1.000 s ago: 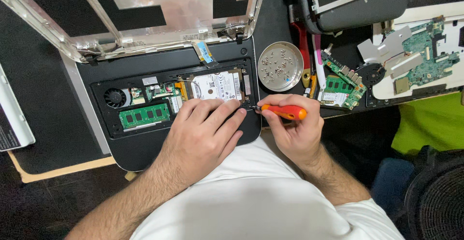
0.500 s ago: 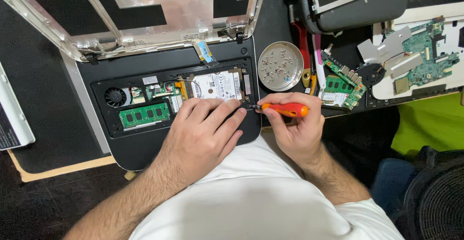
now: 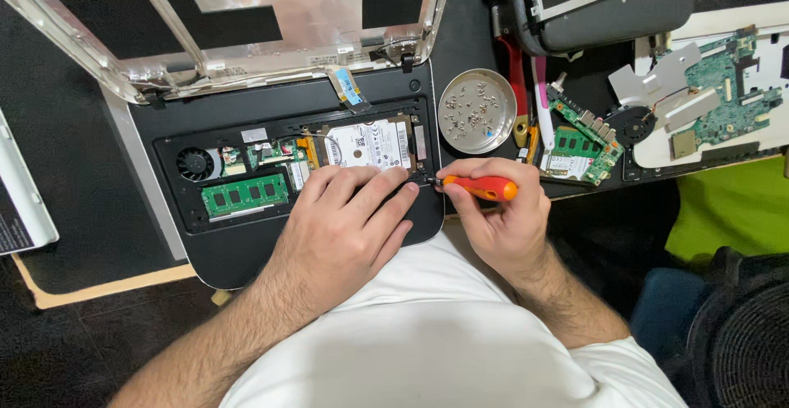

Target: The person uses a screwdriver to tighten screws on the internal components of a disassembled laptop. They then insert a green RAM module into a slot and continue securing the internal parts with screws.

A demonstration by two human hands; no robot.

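Nothing has moved; right hand (image 3: 503,223) grips screwdriver (image 3: 483,187) (orange), left hand (image 3: 349,227) flat on laptop (image 3: 271,108).

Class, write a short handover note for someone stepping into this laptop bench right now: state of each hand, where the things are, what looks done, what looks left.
Left hand: flat on the open laptop base, fingers by the hard drive.
Right hand: gripping the orange screwdriver, tip at the bay's right edge near the drive.
Done: bottom cover off; the round metal dish holds loose screws.
Left: hard drive, green memory module and fan all sit in the bay.
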